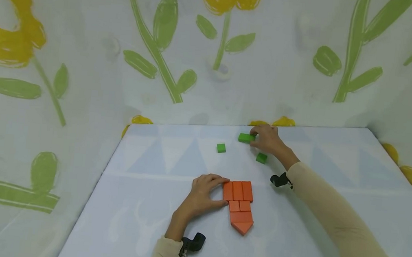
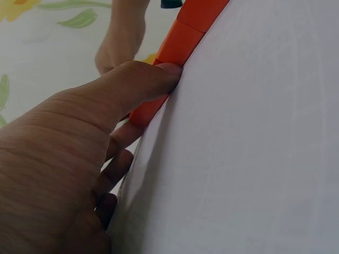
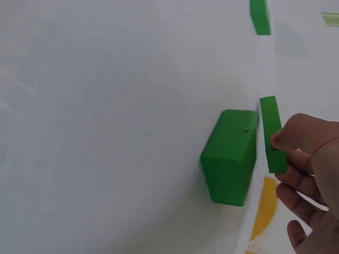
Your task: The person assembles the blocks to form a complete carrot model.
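My left hand [image 1: 201,194] is beside a flat arrangement of orange blocks [image 1: 240,217] on the table. Its thumb and forefinger pinch the leftmost upper orange block [image 1: 228,191] across its ends; in the left wrist view the thumb presses against an orange block [image 2: 179,45]. Farther back, my right hand [image 1: 266,139] pinches a green rectangular block [image 1: 244,138] by its right end. That slim green block [image 3: 271,129] shows between thumb and fingers in the right wrist view. One small green block [image 1: 261,158] is just below the right hand, another [image 1: 221,148] to the left.
The white table [image 1: 139,212] has pale blue triangles printed near its back. Behind it hangs a light curtain [image 1: 245,95] with yellow flowers and green leaves. A dark wrist camera [image 1: 194,241] sits at the left wrist, another [image 1: 279,180] at the right.
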### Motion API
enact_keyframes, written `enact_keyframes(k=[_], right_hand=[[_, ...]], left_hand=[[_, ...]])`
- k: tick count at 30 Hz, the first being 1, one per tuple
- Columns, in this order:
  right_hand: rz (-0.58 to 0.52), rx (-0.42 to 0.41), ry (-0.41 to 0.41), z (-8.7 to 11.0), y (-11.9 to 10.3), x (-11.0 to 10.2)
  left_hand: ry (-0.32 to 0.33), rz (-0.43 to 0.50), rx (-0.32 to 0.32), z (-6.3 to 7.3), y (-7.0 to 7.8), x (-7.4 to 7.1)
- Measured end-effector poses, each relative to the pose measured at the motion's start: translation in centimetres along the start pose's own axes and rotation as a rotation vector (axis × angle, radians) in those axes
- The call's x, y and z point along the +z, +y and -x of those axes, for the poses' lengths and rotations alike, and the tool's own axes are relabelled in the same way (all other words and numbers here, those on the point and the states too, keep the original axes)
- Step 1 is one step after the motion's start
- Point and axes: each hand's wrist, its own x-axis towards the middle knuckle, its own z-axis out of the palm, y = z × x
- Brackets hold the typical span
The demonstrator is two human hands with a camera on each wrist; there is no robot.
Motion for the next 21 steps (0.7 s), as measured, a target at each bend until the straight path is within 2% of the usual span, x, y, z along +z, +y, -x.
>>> enact_keyframes(k=[5,14,21], right_hand=[[-0.022,-0.087,0.025,2.0,-0.9,-0.7],[-0.018,-0.283,0.049,6.6,-4.1,-0.6],[0.01,-0.314,-0.017,9.2,-5.9,0.1]], left_hand=[[-0.01,-0.002,-0.011,-0.1,0.0,-0.1],[0.015,0.046,-0.05,-0.2,0.2,-0.5],[0.009,0.079,-0.055,0.0,0.4,-0.3]])
